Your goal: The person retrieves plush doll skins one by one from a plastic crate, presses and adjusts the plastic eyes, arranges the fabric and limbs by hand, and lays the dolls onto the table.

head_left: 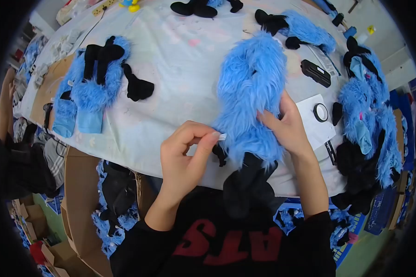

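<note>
Blue plush, left fingers bent, pinching tag

Right: a tape roll is resting on paper, a case lying beyond. Far left: a power strip and toy are sitting. Near left: a carton is standing open.

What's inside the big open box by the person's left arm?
The box holds blue fur and black fabric, heaped together. What lies beneath them is covered, so the bottom cannot be seen; the sleeve blocks some too.
</note>
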`<act>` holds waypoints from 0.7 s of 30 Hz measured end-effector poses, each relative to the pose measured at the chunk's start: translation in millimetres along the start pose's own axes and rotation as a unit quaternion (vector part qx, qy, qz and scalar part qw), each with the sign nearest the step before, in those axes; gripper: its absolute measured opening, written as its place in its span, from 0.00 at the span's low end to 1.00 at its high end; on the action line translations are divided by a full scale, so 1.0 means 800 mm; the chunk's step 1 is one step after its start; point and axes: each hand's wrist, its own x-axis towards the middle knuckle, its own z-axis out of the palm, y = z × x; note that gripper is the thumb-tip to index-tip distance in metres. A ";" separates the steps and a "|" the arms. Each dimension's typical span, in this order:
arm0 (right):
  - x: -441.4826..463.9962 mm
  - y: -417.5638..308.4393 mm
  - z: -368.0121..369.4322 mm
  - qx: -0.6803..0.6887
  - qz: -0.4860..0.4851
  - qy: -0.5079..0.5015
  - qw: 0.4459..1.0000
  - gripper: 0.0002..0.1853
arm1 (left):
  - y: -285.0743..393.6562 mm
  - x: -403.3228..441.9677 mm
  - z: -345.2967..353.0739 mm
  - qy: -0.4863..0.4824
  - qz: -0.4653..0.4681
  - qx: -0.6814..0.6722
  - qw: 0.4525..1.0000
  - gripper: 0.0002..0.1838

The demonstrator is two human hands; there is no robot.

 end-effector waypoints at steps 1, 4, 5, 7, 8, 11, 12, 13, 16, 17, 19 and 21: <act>0.001 0.001 -0.002 0.015 0.010 -0.015 1.000 0.26 | -0.001 0.000 -0.003 0.000 -0.041 -0.065 0.997 0.02; 0.003 0.008 -0.005 0.060 0.039 -0.055 0.996 0.25 | -0.005 -0.001 -0.009 -0.003 -0.160 -0.256 0.953 0.03; 0.003 0.010 -0.003 0.061 0.038 -0.059 0.996 0.25 | -0.008 -0.002 -0.011 0.001 -0.159 -0.255 0.954 0.03; 0.003 0.012 -0.001 0.071 0.034 -0.057 0.995 0.25 | -0.014 -0.004 -0.011 -0.003 -0.174 -0.314 0.933 0.04; 0.003 0.013 -0.001 0.076 0.030 -0.058 0.995 0.25 | -0.016 -0.003 -0.010 -0.004 -0.180 -0.342 0.922 0.05; 0.010 0.023 -0.004 0.043 0.030 -0.050 0.997 0.24 | -0.008 -0.002 -0.003 0.028 -0.213 -0.323 0.922 0.07; 0.013 0.024 -0.006 0.053 0.015 -0.068 0.996 0.24 | -0.009 -0.005 -0.002 0.014 -0.210 -0.322 0.923 0.08; 0.014 0.027 -0.009 0.043 0.049 -0.044 0.997 0.24 | -0.013 -0.012 0.001 -0.004 -0.207 -0.301 0.931 0.08; 0.016 0.024 0.003 0.007 0.073 -0.024 0.997 0.22 | -0.012 -0.033 0.012 -0.053 -0.279 -0.319 0.904 0.10; 0.017 0.019 0.008 -0.010 0.065 -0.028 0.997 0.22 | -0.013 -0.037 0.012 -0.031 -0.271 -0.307 0.912 0.10; 0.014 0.016 0.017 -0.003 0.065 -0.018 0.998 0.21 | -0.014 -0.044 0.012 -0.078 -0.302 -0.354 0.882 0.10; 0.011 0.014 0.023 -0.055 0.018 -0.042 0.997 0.21 | -0.013 -0.042 0.012 -0.048 -0.260 -0.324 0.909 0.10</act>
